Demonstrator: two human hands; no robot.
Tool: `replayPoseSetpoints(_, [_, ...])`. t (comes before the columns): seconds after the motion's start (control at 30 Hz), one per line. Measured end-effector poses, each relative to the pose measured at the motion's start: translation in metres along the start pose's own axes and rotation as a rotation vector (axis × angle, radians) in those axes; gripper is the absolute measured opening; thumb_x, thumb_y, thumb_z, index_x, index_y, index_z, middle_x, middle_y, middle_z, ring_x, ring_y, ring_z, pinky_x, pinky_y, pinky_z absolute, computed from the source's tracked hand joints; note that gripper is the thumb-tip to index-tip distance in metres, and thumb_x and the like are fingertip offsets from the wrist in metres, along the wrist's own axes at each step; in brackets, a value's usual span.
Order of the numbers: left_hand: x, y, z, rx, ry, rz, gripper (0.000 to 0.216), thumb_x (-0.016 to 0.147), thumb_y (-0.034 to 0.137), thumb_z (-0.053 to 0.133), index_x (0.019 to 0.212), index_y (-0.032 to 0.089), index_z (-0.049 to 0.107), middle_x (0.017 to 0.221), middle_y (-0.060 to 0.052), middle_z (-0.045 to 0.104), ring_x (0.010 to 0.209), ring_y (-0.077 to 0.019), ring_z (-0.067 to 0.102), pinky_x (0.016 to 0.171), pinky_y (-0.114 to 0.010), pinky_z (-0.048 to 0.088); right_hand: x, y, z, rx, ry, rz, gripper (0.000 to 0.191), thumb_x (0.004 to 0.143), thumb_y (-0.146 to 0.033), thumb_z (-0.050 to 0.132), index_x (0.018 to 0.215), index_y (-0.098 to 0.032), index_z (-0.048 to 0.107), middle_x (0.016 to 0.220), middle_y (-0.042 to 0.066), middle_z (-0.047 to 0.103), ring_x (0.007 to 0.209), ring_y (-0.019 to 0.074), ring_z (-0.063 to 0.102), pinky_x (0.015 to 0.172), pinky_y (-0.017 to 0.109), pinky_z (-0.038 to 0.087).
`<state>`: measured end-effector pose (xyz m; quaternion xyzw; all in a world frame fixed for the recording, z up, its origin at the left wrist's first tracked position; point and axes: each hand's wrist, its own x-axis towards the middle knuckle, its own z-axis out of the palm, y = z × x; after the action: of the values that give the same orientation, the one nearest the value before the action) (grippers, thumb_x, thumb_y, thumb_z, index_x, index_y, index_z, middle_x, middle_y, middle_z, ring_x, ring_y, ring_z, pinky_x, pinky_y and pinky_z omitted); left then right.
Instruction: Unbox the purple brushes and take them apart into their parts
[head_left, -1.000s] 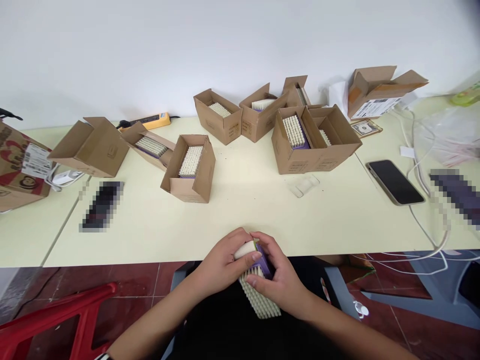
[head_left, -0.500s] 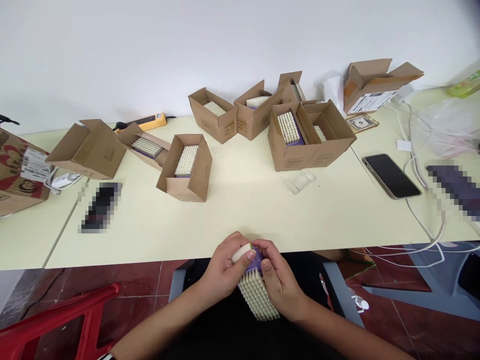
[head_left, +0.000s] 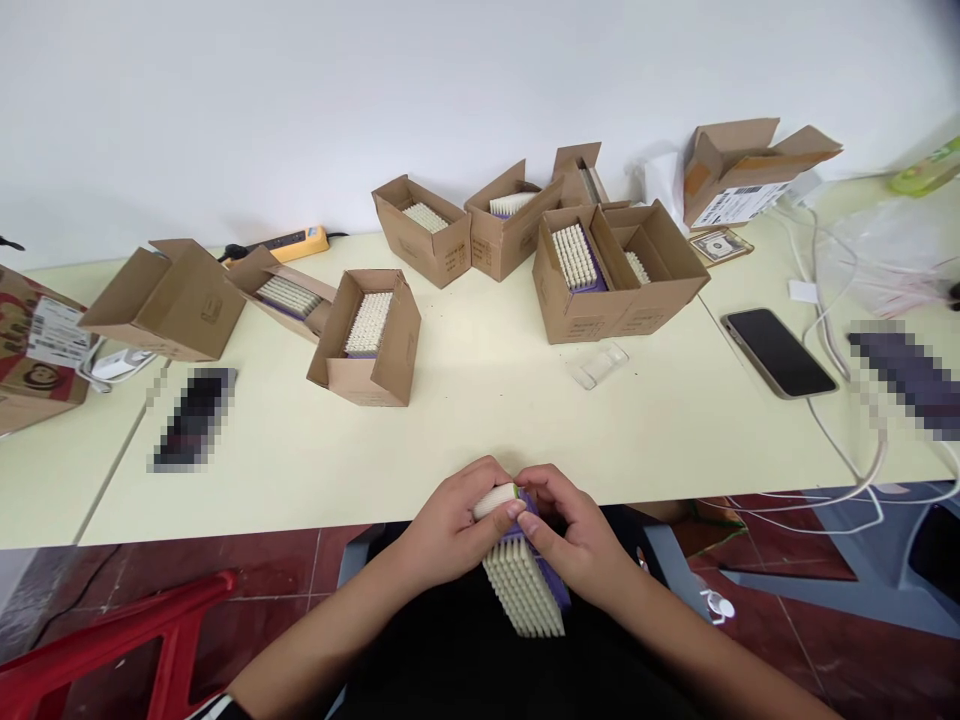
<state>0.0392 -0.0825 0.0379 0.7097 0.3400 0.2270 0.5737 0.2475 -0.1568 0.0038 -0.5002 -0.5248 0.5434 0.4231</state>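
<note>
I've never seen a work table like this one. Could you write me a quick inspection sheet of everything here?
Surface: cream table top.
Job's things: purple-backed bristle brush held over the table's near edge; more brushes sit in open cardboard boxes.
Clutter: smartphone, clear plastic piece, pixelated object.
Grips: left hand and right hand both clasp the brush's upper end.
Cables: white cables run across the table's right side and over its edge; yellow power strip by the wall.
Surroundings: white wall, red plastic seat frame, dark red tiled floor.
</note>
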Motion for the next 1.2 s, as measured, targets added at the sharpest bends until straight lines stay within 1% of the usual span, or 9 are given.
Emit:
replayPoseSetpoints(0.1, [0.001, -0.007, 0.001, -0.013, 0.022, -0.057, 0.033, 0.111, 0.052, 0.061, 0.102, 0.020, 0.066, 0.096, -0.002, 0.061, 0.090, -0.0187, 0.058, 0.083, -0.031, 0.048, 0.005, -0.006, -0.004, 0.034, -0.003, 0.012, 0.021, 0.107, -0.045, 0.068, 0.119, -0.028, 0.067, 0.099, 0.003, 0.067, 0.085, 0.0209, 0.063, 0.073, 0.033, 0.053])
replayPoseSetpoints(0.17, [0.002, -0.011, 0.001, -0.024, 0.017, -0.082, 0.036, 0.111, 0.054, 0.060, 0.101, 0.020, 0.065, 0.095, -0.002, 0.059, 0.088, -0.0187, 0.056, 0.082, -0.031, 0.047, 0.010, -0.011, -0.007, 0.035, -0.027, 0.037, 0.017, 0.105, -0.042, 0.069, 0.113, -0.027, 0.067, 0.096, 0.002, 0.065, 0.083, 0.0202, 0.062, 0.071, 0.032, 0.052])
replayPoseSetpoints(0.27, [0.004, -0.013, 0.000, -0.054, -0.014, -0.088, 0.037, 0.110, 0.056, 0.061, 0.100, 0.020, 0.063, 0.096, -0.002, 0.059, 0.090, -0.0190, 0.056, 0.083, -0.031, 0.047, 0.018, -0.020, -0.018, -0.053, -0.099, 0.042, 0.013, 0.101, -0.035, 0.071, 0.107, -0.026, 0.064, 0.090, 0.000, 0.062, 0.078, 0.0185, 0.059, 0.070, 0.031, 0.049])
replayPoseSetpoints(0.37, [0.007, -0.013, -0.002, -0.097, -0.053, -0.090, 0.038, 0.110, 0.057, 0.061, 0.100, 0.020, 0.063, 0.098, -0.002, 0.059, 0.093, -0.0195, 0.057, 0.086, -0.031, 0.047, 0.028, -0.025, -0.030, -0.183, -0.172, 0.004, 0.011, 0.097, -0.027, 0.073, 0.100, -0.026, 0.063, 0.090, -0.001, 0.061, 0.080, 0.0183, 0.056, 0.074, 0.032, 0.047])
replayPoseSetpoints(0.47, [0.011, -0.012, -0.005, -0.137, -0.084, -0.116, 0.038, 0.110, 0.057, 0.062, 0.101, 0.020, 0.064, 0.100, -0.002, 0.058, 0.095, -0.0192, 0.056, 0.087, -0.031, 0.047, 0.036, -0.023, -0.037, -0.211, -0.214, -0.030, 0.013, 0.094, -0.024, 0.073, 0.094, -0.025, 0.060, 0.088, -0.001, 0.058, 0.081, 0.0181, 0.053, 0.074, 0.031, 0.044])
replayPoseSetpoints(0.67, [0.013, -0.014, -0.009, -0.127, -0.111, -0.099, 0.037, 0.109, 0.056, 0.063, 0.105, 0.019, 0.066, 0.102, -0.003, 0.061, 0.097, -0.0194, 0.058, 0.088, -0.031, 0.047, 0.042, -0.011, -0.040, -0.095, -0.246, -0.031, 0.015, 0.096, -0.031, 0.073, 0.096, -0.023, 0.060, 0.084, -0.003, 0.054, 0.078, 0.0162, 0.050, 0.071, 0.029, 0.041])
replayPoseSetpoints(0.93, [0.014, -0.016, -0.004, -0.130, -0.061, -0.002, 0.031, 0.108, 0.050, 0.068, 0.107, 0.019, 0.072, 0.103, -0.004, 0.065, 0.099, -0.0204, 0.061, 0.093, -0.033, 0.049, 0.048, -0.010, -0.044, 0.090, -0.340, 0.039, 0.022, 0.093, -0.031, 0.079, 0.096, -0.023, 0.058, 0.090, -0.002, 0.052, 0.079, 0.0152, 0.046, 0.070, 0.028, 0.039])
replayPoseSetpoints(1.1, [0.008, -0.015, 0.003, -0.129, -0.021, 0.038, 0.030, 0.109, 0.046, 0.067, 0.112, 0.018, 0.075, 0.107, -0.007, 0.068, 0.101, -0.0216, 0.064, 0.095, -0.035, 0.050, 0.047, -0.008, -0.041, 0.153, -0.362, 0.020, 0.029, 0.093, -0.032, 0.079, 0.092, -0.024, 0.051, 0.089, -0.003, 0.045, 0.080, 0.0157, 0.041, 0.069, 0.027, 0.036])
replayPoseSetpoints(1.2, [0.001, -0.016, 0.010, -0.121, 0.025, 0.077, 0.028, 0.111, 0.044, 0.065, 0.113, 0.018, 0.075, 0.105, -0.007, 0.067, 0.101, -0.0213, 0.063, 0.094, -0.034, 0.049, 0.042, -0.006, -0.035, 0.164, -0.363, 0.012, 0.029, 0.094, -0.032, 0.079, 0.092, -0.024, 0.051, 0.089, -0.003, 0.044, 0.081, 0.0159, 0.040, 0.070, 0.028, 0.035])
